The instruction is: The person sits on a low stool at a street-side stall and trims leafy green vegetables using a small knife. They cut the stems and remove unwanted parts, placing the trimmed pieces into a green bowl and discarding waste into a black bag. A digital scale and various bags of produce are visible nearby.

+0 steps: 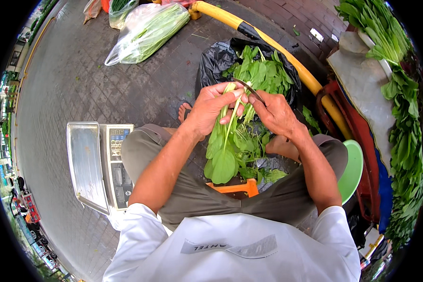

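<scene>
Head view: white shirt [230, 249] at lower edge, orange stool [239, 188] between the knees; above it, left hand [211, 110] closed around a bunch of greens [225, 150] at the stems, leaves hanging down over the lap. Right hand [275, 113] closed on a knife [249, 88], blade touching the stem ends just beside the left fingertips [237, 96]. Risk, as judged: blade slipping off wet stems could nick those fingers; loose grip could drop leaves beside the black bag [216, 61] onto paving [80, 84].
</scene>
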`<state>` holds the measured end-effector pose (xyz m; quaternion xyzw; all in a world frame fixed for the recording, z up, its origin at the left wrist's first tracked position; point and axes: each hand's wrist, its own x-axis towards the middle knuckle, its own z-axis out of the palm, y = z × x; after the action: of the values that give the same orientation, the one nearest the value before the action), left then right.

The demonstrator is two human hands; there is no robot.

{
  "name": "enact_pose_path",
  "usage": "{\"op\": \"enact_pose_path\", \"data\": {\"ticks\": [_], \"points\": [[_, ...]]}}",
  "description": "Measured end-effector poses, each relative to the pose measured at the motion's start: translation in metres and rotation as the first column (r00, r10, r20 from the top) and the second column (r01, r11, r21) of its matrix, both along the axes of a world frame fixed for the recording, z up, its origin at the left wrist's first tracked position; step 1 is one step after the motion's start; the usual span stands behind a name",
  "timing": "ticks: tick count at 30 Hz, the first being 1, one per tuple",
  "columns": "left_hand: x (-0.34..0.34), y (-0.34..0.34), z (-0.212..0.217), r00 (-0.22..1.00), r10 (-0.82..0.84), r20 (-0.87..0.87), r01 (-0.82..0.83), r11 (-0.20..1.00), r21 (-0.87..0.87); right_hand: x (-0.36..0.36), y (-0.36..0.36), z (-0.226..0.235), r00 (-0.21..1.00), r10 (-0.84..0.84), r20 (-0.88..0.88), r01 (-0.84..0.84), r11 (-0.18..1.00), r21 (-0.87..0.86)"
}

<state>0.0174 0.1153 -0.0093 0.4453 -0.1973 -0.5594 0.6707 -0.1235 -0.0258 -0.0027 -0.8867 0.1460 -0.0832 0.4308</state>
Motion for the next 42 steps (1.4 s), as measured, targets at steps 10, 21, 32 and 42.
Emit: {"op": "enact_pose_path", "data": {"ticks": [10, 21, 32, 42], "points": [[-0.011, 0.006, -0.013, 0.991, 0.108, -0.084, -0.108, 0.994, 0.012, 0.006, 0.011, -0.012, 0.999, -0.028, -0.021, 0.028, 1.000, -0.014], [-0.011, 0.007, -0.017, 0.996, 0.070, -0.063, -0.070, 0.998, 0.007, 0.001, 0.009, -0.017, 0.999, -0.011, -0.044, 0.008, 0.998, -0.059], [0.004, 0.006, 0.004, 0.981, 0.187, 0.046, -0.191, 0.973, 0.127, 0.005, -0.006, -0.015, 0.989, -0.101, -0.105, 0.107, 0.993, 0.052], [0.038, 0.015, 0.024, 0.910, 0.409, 0.061, -0.409, 0.912, -0.015, -0.006, 0.014, -0.120, 0.790, 0.291, -0.540, -0.366, 0.930, -0.034]]}}
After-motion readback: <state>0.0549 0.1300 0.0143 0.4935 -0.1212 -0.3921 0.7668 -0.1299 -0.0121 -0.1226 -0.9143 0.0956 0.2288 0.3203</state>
